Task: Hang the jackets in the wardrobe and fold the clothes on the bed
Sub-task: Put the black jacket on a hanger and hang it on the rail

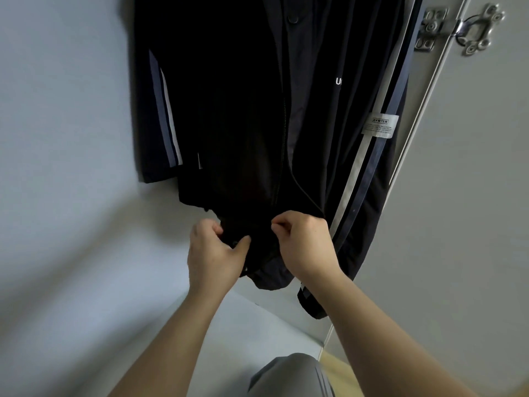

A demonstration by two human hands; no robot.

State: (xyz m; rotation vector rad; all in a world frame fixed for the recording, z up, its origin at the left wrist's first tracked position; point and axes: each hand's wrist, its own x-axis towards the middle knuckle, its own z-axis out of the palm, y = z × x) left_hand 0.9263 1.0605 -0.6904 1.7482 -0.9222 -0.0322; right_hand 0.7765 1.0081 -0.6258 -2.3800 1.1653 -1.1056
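Evidently the dark jacket point(243, 110) already hangs inside the wardrobe, its top running out of view, so the hanger and rail cannot be seen. Its front is parted along the lower part of the zipper point(282, 156), and that is where both hands work. The left hand point(214, 253) has its fingers curled and its thumb pressed into the left front edge at the hem, pinching the cloth. The right hand point(305, 245) pinches the opposite edge between thumb and forefinger, just beside the left. The two edges are drawn together at the bottom, probably to seat the zipper ends or to straighten the front so the garment hangs flat. Whether the slider is engaged is lost in the dark fabric. Holding low also keeps the jacket taut against its own weight, which should steady it for this fiddly step. Striped sleeves fall on either side, the left-hand one point(166, 124) against the pale wardrobe wall point(57, 110). The other point(360, 173) carries a white label point(380, 125) and lies close to the open wardrobe door point(458, 196), below its metal hinge point(461, 27). A grey-clad knee point(289, 376) shows at the bottom edge. The bed and the clothes to fold are not in view, so I judge that part is not yet begun.
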